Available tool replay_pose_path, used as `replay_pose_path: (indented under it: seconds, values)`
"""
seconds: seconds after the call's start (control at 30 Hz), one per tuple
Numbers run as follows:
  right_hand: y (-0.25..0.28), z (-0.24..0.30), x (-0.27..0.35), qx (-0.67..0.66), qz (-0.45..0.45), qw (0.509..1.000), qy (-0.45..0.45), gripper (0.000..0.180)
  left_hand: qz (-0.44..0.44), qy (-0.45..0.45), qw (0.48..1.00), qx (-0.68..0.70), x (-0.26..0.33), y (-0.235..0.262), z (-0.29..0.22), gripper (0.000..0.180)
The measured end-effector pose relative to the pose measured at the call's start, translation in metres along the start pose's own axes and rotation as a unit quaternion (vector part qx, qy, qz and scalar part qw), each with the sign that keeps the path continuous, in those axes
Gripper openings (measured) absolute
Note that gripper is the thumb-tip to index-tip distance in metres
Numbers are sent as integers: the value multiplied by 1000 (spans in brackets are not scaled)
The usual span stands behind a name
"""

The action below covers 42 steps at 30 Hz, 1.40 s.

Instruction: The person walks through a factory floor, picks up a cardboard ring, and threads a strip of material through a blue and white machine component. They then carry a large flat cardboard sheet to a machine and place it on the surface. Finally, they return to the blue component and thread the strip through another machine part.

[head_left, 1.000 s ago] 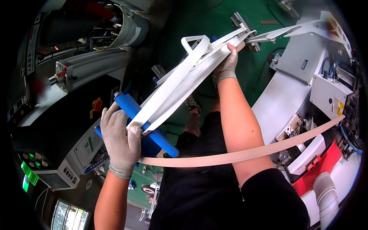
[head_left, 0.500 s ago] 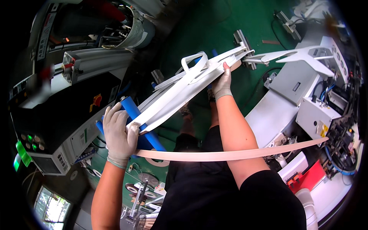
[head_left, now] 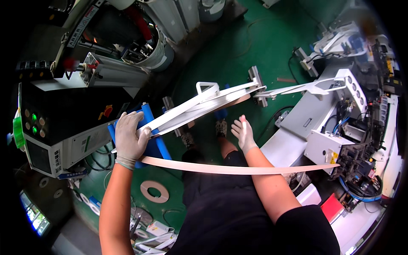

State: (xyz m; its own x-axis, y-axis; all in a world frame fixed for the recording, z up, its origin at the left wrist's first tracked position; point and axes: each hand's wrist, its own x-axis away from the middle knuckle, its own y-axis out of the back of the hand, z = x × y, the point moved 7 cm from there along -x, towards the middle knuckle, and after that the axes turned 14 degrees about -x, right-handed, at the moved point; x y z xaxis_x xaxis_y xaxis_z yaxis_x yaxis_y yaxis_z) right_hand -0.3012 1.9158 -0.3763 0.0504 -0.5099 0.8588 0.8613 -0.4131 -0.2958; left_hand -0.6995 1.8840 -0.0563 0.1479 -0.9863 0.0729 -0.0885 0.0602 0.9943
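Note:
My gloved left hand (head_left: pixel 131 137) is closed around the left end of a long white strip-like piece (head_left: pixel 187 112), which slants up to the right and has a squarish loop on top. Beside this hand are blue rollers (head_left: pixel 148 115). My right hand (head_left: pixel 243 132), gloved too, is apart from the white piece, below its right half, with bare fingers spread and nothing in them. A pale pink-beige strip (head_left: pixel 229 170) runs from by my left wrist across my right forearm to the machine at the right. Whether my left hand also touches that strip is hidden.
A black-and-white machine (head_left: pixel 63 144) with lit green buttons stands left. White branching bars (head_left: pixel 293 88) reach in from the right, beside a grey machine housing (head_left: pixel 312 110). A bucket (head_left: pixel 163 55) stands at the far left, and a beige ring (head_left: pixel 154 192) lies on the green floor.
My right hand has let go of the white piece and drawn back toward me, its fingers opening. The left hand keeps its hold. The view has shifted a little.

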Motion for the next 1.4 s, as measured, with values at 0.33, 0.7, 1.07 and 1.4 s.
replay_pose_path:
  seconds: [0.33, 0.7, 1.07, 1.4]
  values:
    - [61, 275, 51, -164, 10, 938, 306, 46, -153, 88, 972, 153, 59, 10, 13, 48]
    - [4, 78, 102, 146, 122, 978, 81, 31, -104, -1, 993, -62, 130, 39, 2, 19]
    - [-172, -1, 314, 372, 513, 701, 326, 80, 47, -157, 964, 209, 79, 135, -235, 22]
    - [-105, 82, 399, -3, 271, 847, 457, 31, -83, -390, 829, 391, 119, 176, -250, 73]
